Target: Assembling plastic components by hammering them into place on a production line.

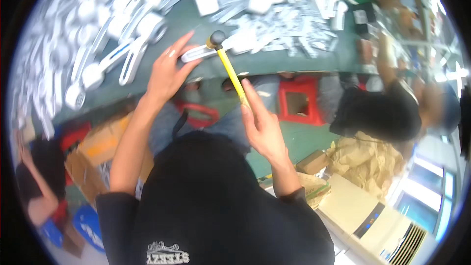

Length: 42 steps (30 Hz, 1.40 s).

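Note:
My right hand (262, 125) is closed round the yellow handle of a mallet (229, 71). The mallet's dark, rounded head hangs over a long white plastic part (192, 55) with a slot along it. At its left end, my left hand (168, 71) has this part between thumb and fingers, a ring showing on one finger. The mallet head covers some of the part, so I cannot tell whether the two touch. Beyond the right end lie more white pieces (243, 41).
White assembled parts (93, 73) are heaped on the green table (171, 24) at left, with loose grey-white strips (289, 29) at right. Around it are a red stool (299, 100), cardboard box (88, 167), crumpled brown paper (365, 162), cream appliance (363, 211) and co-workers (378, 110).

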Available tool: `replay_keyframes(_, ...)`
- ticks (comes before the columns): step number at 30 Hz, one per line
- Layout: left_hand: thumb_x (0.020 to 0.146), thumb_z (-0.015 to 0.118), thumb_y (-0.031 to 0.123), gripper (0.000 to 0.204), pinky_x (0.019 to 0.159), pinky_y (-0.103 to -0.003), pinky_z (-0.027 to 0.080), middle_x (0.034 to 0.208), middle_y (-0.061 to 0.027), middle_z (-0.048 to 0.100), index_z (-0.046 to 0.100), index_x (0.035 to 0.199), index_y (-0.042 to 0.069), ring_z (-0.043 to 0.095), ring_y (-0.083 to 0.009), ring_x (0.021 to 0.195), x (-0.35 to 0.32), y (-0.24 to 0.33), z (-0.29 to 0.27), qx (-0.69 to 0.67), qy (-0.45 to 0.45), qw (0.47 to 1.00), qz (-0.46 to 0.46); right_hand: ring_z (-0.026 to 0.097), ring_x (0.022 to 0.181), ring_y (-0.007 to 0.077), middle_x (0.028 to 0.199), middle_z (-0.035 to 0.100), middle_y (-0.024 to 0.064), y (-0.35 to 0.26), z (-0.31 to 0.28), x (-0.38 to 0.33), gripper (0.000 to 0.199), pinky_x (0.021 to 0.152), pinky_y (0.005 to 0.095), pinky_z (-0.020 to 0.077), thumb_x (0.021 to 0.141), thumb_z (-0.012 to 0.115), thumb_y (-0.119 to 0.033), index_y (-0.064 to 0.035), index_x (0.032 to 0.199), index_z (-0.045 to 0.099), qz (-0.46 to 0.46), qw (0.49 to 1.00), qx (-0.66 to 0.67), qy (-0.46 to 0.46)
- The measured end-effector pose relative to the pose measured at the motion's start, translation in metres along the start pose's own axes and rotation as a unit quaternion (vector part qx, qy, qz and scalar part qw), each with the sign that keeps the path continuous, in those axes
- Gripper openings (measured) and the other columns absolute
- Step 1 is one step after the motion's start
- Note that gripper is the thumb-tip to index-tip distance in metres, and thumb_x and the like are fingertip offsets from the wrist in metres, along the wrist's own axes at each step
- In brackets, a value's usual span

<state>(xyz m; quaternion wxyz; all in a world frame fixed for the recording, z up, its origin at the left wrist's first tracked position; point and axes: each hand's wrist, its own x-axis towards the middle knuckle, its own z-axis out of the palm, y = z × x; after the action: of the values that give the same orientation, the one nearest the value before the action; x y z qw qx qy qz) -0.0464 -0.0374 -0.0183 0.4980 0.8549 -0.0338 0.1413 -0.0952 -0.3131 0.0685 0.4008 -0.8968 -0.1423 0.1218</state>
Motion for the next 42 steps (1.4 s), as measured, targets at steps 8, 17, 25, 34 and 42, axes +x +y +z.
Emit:
replay_keyframes(8, 0.088, 0.078, 0.001, 0.044, 0.101, -0.044, 0.050, 0.134, -0.0143, 0.073, 0.073, 0.132, 0.008, 0.069, -0.0347, 0.114, 0.002, 0.004, -0.006, 0.084, 0.005, 0.990, 0.117, 0.074, 0.095, 0.0462, 0.100, 0.077, 0.0267, 0.132, -0.211, 0.177, 0.053, 0.085, 0.0511, 0.0571, 0.095, 0.077, -0.038, -0.0021, 0.132, 0.068, 0.121, 0.911, -0.214, 0.330)
replay_keyframes(17, 0.101, 0.067, 0.010, 0.022, 0.096, -0.045, 0.054, 0.123, -0.0097, 0.077, 0.077, 0.120, 0.009, 0.072, -0.0306, 0.108, -0.016, -0.004, 0.002, 0.094, 0.021, 0.981, 0.171, 0.073, 0.075, 0.0419, 0.079, 0.074, 0.0235, 0.326, -0.287, 0.266, 0.040, 0.068, 0.0514, 0.0557, 0.096, 0.065, -0.036, 0.0008, 0.090, 0.079, 0.022, 0.796, -0.534, 0.286)
replay_keyframes(25, 0.097, 0.078, 0.011, 0.038, 0.087, -0.030, 0.056, 0.110, -0.0049, 0.079, 0.074, 0.134, 0.004, 0.069, -0.0125, 0.100, -0.057, 0.043, -0.186, 0.080, 0.434, 0.879, -0.179, 0.052, 0.070, 0.0126, 0.077, 0.059, 0.0002, 0.138, -0.215, 0.178, 0.030, 0.062, 0.0322, 0.0437, 0.103, 0.072, -0.024, 0.0054, 0.105, 0.070, -0.006, 0.949, -0.018, 0.314)
replay_keyframes(34, 0.091, 0.083, 0.037, 0.053, 0.072, -0.033, 0.052, 0.076, -0.0057, 0.073, 0.075, 0.135, 0.011, 0.064, -0.0134, 0.068, -0.047, -0.166, -0.529, 0.188, 0.664, 0.697, -0.195, 0.053, 0.050, 0.0070, 0.065, 0.059, -0.0017, 0.060, 0.026, 0.145, 0.031, 0.046, 0.0285, 0.0421, 0.096, 0.080, -0.020, 0.0022, 0.116, 0.071, -0.001, 0.996, 0.069, -0.060)
replay_keyframes(42, 0.087, 0.083, 0.034, 0.052, 0.088, -0.039, 0.058, 0.098, -0.0147, 0.082, 0.076, 0.131, 0.006, 0.078, -0.0270, 0.091, -0.001, -0.297, -0.683, 0.295, 0.630, 0.655, -0.294, 0.045, 0.058, 0.0083, 0.065, 0.054, -0.0029, 0.024, 0.062, 0.153, 0.026, 0.051, 0.0303, 0.0398, 0.099, 0.075, -0.021, -0.0018, 0.087, 0.062, 0.011, 0.997, 0.046, -0.056)
